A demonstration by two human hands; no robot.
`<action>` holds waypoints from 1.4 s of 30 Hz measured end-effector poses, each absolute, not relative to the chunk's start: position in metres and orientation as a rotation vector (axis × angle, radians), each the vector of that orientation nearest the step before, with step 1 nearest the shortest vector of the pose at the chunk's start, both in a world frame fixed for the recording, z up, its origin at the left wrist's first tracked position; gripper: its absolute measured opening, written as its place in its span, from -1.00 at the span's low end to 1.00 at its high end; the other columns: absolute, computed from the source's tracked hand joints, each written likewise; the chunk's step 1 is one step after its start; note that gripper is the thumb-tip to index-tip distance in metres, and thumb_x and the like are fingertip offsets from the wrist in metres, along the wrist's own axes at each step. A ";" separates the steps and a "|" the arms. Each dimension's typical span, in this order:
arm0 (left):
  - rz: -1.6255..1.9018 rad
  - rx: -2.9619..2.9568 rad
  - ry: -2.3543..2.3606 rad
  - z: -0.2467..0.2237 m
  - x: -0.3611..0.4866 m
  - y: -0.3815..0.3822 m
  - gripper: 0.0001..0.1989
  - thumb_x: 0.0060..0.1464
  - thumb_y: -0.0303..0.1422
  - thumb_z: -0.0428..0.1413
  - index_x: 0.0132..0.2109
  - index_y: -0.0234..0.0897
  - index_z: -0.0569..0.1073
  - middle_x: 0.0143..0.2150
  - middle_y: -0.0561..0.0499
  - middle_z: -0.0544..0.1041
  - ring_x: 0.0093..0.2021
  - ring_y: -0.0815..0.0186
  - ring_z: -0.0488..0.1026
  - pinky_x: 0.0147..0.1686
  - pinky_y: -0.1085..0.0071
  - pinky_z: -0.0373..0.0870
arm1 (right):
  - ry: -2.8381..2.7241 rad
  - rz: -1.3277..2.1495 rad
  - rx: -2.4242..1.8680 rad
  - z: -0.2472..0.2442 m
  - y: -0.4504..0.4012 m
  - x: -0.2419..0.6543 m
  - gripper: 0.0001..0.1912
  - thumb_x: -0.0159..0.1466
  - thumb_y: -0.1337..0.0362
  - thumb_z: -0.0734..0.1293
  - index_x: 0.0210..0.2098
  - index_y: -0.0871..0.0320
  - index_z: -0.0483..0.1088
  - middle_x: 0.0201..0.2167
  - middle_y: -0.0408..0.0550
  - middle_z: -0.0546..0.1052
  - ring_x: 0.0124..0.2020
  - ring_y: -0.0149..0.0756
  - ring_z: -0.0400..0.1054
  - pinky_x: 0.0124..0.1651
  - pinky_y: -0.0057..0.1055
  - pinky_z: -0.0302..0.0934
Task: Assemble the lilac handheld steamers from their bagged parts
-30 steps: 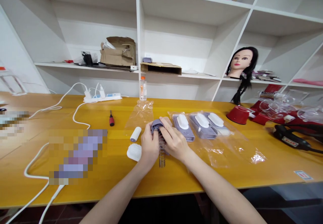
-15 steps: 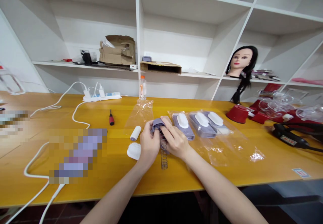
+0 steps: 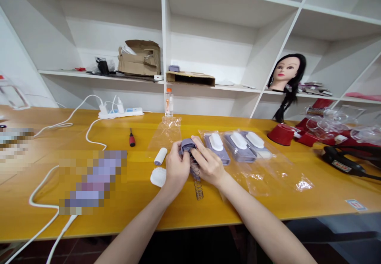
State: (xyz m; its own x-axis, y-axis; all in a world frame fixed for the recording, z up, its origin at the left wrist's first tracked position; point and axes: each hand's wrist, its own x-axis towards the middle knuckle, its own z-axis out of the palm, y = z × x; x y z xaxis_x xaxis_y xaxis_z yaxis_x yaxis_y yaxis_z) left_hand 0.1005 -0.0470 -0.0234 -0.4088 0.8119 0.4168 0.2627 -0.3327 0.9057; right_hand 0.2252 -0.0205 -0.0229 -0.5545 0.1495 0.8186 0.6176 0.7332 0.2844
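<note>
A yellow wooden table (image 3: 127,212) runs below white shelving (image 3: 211,37). Above the table's middle, a purple-grey housing (image 3: 188,143) sits between two hands, its open end tipped up. The left hand (image 3: 178,168) grips it from the left, thumb at the opening; the right hand (image 3: 210,162) closes on it from the right, fingers bent over its near side. A thin metal spring (image 3: 199,192) trails down from between them, its upper part partly hidden by the right hand.

Just left of the left hand lie a white roller (image 3: 161,155) and a white bristled piece (image 3: 157,176), the latter partly covered by that hand. Close on the right, bagged purple units (image 3: 216,155) crowd the right hand. Farther out are a screwdriver (image 3: 132,139) and a red base (image 3: 280,134).

Compared with a second ago, the spring's lower end has swung rightward and now slants, while the loose pieces remain in place.
</note>
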 end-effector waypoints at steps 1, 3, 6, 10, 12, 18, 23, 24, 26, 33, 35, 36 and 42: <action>1.798 1.394 1.492 -0.023 0.100 -0.047 -0.82 -0.06 -0.47 0.00 -0.25 -0.21 0.36 -0.38 0.04 0.45 -0.42 0.29 0.35 -0.31 0.36 0.24 | -2.103 -0.713 -0.571 -0.022 -0.020 0.225 -0.76 0.26 0.33 0.17 -0.13 0.21 0.37 0.13 0.16 0.31 -0.14 -0.15 0.45 -0.12 -0.27 0.40; 1.800 1.411 1.500 -0.023 0.100 -0.047 -0.82 -0.06 -0.47 0.00 -0.25 -0.21 0.37 -0.38 0.03 0.45 -0.42 0.29 0.36 -0.32 0.36 0.25 | -2.100 -0.706 -0.553 -0.021 -0.021 0.225 -0.76 0.25 0.34 0.18 -0.12 0.23 0.37 0.12 0.21 0.31 -0.12 -0.13 0.44 -0.12 -0.26 0.39; 1.786 1.420 1.484 -0.023 0.099 -0.046 -0.82 -0.05 -0.46 -0.01 -0.24 -0.22 0.37 -0.34 0.01 0.48 -0.39 0.28 0.39 -0.30 0.35 0.28 | -2.076 -0.677 -0.540 -0.019 -0.022 0.224 -0.77 0.24 0.36 0.20 -0.12 0.24 0.36 0.11 0.24 0.32 -0.09 -0.12 0.43 -0.12 -0.29 0.40; 1.791 1.356 1.340 -0.022 0.099 -0.044 -0.80 -0.04 -0.46 -0.01 -0.20 -0.26 0.35 -0.23 -0.06 0.50 -0.23 0.24 0.43 -0.20 0.33 0.32 | -2.051 -0.566 -0.520 -0.018 -0.023 0.224 -0.76 0.24 0.38 0.22 -0.10 0.24 0.34 0.10 0.24 0.34 -0.06 -0.17 0.42 -0.08 -0.33 0.39; 1.776 1.307 1.256 -0.021 0.099 -0.043 -0.79 -0.05 -0.46 -0.01 -0.19 -0.28 0.34 -0.19 -0.08 0.49 -0.18 0.24 0.44 -0.17 0.32 0.33 | -2.038 -0.517 -0.512 -0.019 -0.021 0.224 -0.76 0.24 0.38 0.22 -0.09 0.24 0.32 0.09 0.24 0.35 -0.04 -0.18 0.40 -0.04 -0.32 0.37; 1.730 1.246 1.103 -0.015 0.097 -0.044 -0.75 -0.07 -0.46 -0.01 -0.16 -0.33 0.34 -0.14 -0.11 0.49 -0.12 0.26 0.43 -0.10 0.35 0.33 | -2.062 -0.476 -0.554 -0.021 -0.020 0.224 -0.78 0.25 0.37 0.22 -0.10 0.21 0.33 0.13 0.18 0.32 -0.01 -0.17 0.39 -0.01 -0.32 0.36; 1.636 1.261 0.995 -0.012 0.091 -0.044 -0.68 -0.10 -0.48 0.01 -0.11 -0.29 0.37 -0.09 -0.06 0.47 -0.08 0.28 0.39 -0.09 0.40 0.31 | -2.107 -0.457 -0.553 -0.017 -0.024 0.225 -0.79 0.25 0.38 0.20 -0.12 0.23 0.35 0.13 0.18 0.31 -0.08 -0.19 0.44 -0.03 -0.31 0.38; 1.606 1.241 0.970 -0.011 0.090 -0.045 -0.65 -0.11 -0.49 0.02 -0.09 -0.28 0.36 -0.07 -0.05 0.46 -0.08 0.29 0.39 -0.11 0.41 0.31 | -2.116 -0.452 -0.549 -0.016 -0.024 0.225 -0.78 0.25 0.38 0.20 -0.11 0.23 0.34 0.13 0.19 0.31 -0.09 -0.19 0.44 -0.03 -0.30 0.37; 1.513 1.186 0.909 -0.009 0.087 -0.047 -0.56 -0.14 -0.50 0.04 -0.03 -0.24 0.35 -0.06 -0.03 0.44 -0.12 0.31 0.38 -0.16 0.43 0.32 | -2.111 -0.425 -0.562 -0.017 -0.022 0.227 -0.76 0.26 0.38 0.19 -0.08 0.23 0.32 0.14 0.19 0.30 -0.05 -0.19 0.41 -0.02 -0.30 0.37; 1.360 0.941 0.659 -0.005 0.079 -0.052 -0.60 -0.11 -0.43 0.06 -0.04 -0.18 0.37 -0.13 0.04 0.43 -0.30 0.41 0.38 -0.33 0.48 0.34 | -2.004 -0.198 -0.609 -0.025 -0.015 0.225 -0.74 0.24 0.34 0.22 -0.06 0.15 0.30 0.15 0.13 0.30 0.10 -0.24 0.28 0.07 -0.29 0.28; 1.339 0.899 0.655 -0.005 0.080 -0.051 -0.62 -0.06 -0.38 0.07 -0.02 -0.16 0.34 -0.14 0.04 0.44 -0.34 0.41 0.40 -0.35 0.45 0.35 | -1.980 -0.113 -0.635 -0.025 -0.015 0.223 -0.72 0.22 0.33 0.23 -0.06 0.14 0.29 0.13 0.11 0.32 0.12 -0.23 0.25 0.10 -0.24 0.25; 1.336 0.891 0.667 -0.006 0.080 -0.050 -0.62 -0.04 -0.36 0.08 -0.01 -0.16 0.33 -0.17 0.04 0.44 -0.36 0.41 0.40 -0.35 0.45 0.36 | -1.972 -0.080 -0.647 -0.024 -0.016 0.222 -0.72 0.21 0.32 0.24 -0.06 0.14 0.29 0.12 0.11 0.33 0.14 -0.22 0.24 0.11 -0.21 0.23; 1.406 0.847 0.664 -0.007 0.082 -0.047 -0.71 0.01 -0.33 0.11 -0.07 -0.18 0.35 -0.22 0.04 0.48 -0.42 0.43 0.42 -0.37 0.44 0.40 | -2.029 0.010 -0.597 -0.012 -0.021 0.223 -0.55 0.14 0.34 0.27 0.03 0.17 0.22 0.17 0.16 0.25 0.19 -0.17 0.16 0.17 -0.13 0.14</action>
